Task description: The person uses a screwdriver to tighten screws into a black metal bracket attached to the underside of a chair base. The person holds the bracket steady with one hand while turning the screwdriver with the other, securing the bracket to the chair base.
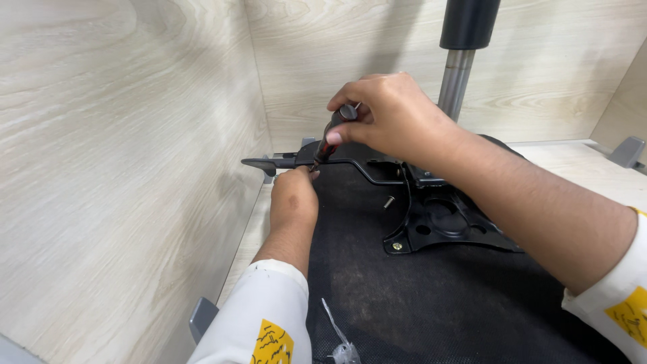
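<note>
The right hand (391, 114) is closed around a red-and-black screwdriver (328, 143), held nearly upright at the far left edge of the upturned black seat base (418, 303). The left hand (294, 197) rests just below the tip, fingers curled at the black lever arm (269, 162); what they pinch, if anything, is hidden. A loose screw (389, 201) lies near the black metal mechanism plate (445, 222).

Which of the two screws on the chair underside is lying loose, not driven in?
The silver screw lying on the black fabric beside the metal plate; the gold screw sits fastened in the plate's corner.
</note>
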